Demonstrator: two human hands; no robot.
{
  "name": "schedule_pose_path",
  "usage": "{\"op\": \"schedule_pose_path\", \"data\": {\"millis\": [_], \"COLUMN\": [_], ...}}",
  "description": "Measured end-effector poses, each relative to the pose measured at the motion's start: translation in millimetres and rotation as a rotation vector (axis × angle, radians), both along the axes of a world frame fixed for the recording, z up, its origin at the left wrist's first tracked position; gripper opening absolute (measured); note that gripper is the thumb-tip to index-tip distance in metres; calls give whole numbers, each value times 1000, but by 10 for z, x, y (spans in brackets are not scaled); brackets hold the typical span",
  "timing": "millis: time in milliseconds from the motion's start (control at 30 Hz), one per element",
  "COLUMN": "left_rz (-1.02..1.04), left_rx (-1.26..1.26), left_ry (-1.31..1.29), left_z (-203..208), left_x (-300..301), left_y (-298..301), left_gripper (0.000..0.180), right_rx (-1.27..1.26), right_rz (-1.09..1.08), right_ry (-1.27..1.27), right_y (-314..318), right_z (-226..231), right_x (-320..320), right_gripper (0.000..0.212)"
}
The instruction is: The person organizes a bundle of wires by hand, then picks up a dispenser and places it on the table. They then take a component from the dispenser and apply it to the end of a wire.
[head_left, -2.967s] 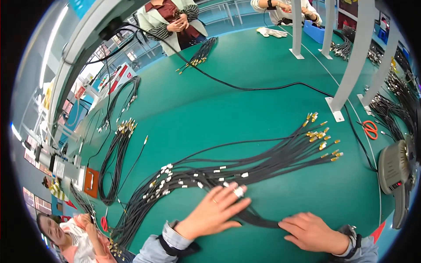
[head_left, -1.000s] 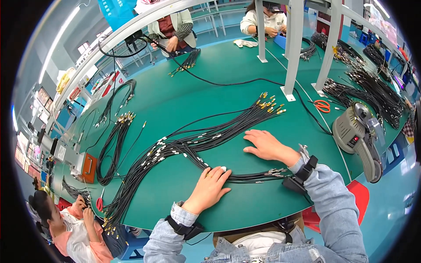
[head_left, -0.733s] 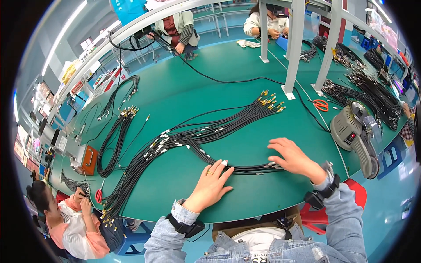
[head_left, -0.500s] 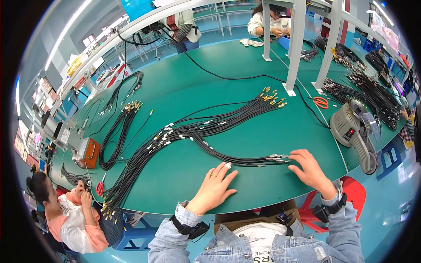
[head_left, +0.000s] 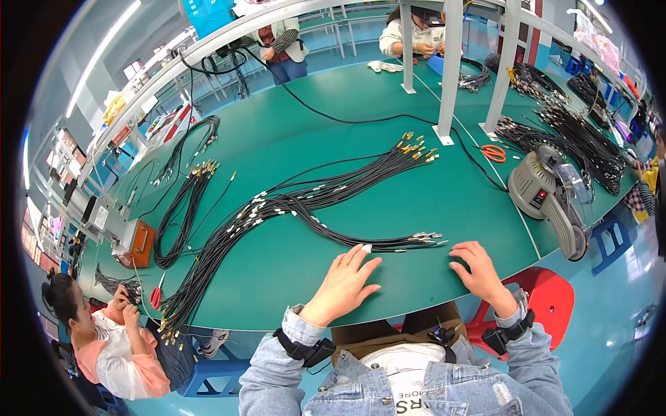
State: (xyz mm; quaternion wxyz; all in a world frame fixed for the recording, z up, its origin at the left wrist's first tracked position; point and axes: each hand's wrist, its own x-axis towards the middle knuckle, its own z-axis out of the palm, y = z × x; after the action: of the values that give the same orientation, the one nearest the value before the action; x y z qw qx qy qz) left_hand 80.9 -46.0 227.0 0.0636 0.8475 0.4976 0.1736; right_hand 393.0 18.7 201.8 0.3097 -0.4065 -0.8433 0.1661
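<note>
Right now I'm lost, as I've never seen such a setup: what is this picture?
No robot here: these are a person's own bare hands. A wide fisheye camera on that person's head looks down, so straight edges bend near the rim. On the green table lie black cables with white tags, plus orange scissors and a grey machine. The left hand has its fingertips at the cables; the right hand is just beyond one branch's silvery ends. Neither appears to hold anything.
</note>
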Motion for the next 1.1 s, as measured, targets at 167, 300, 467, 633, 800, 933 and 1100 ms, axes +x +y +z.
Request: {"op": "schedule_pose_path", "data": {"millis": [167, 300, 467, 633, 800, 933, 1100], "left_rz": [-33, -47, -55, -47, -66, -95, -100], "left_rx": [-16, -12, 7, 9, 12, -59, -92], "left_ry": [-20, -38, -52, -48, -79, -136, -203], "left_z": [10, 3, -65, -123, -139, -141, -219], "left_x": [159, 233, 299, 316, 304, 269, 234], "left_y": [152, 256, 421, 540, 706, 835, 930], "left_gripper": [49, 48, 48, 44, 35, 28, 22], "right_rx": [-8, -26, -26, -41, -73, -114, -316], "right_rz": [8, 11, -8, -10, -19, -6, 158], "right_ry": [16, 38, 36, 33, 21, 37, 48], "right_y": [54, 62, 101, 99, 115, 167, 448], "right_z": [-53, -69, -74, -77, -42, -17, 154], "right_x": [32, 29, 14, 4, 18, 39, 140], "right_gripper": [17, 18, 19, 19, 20, 19, 14]}}
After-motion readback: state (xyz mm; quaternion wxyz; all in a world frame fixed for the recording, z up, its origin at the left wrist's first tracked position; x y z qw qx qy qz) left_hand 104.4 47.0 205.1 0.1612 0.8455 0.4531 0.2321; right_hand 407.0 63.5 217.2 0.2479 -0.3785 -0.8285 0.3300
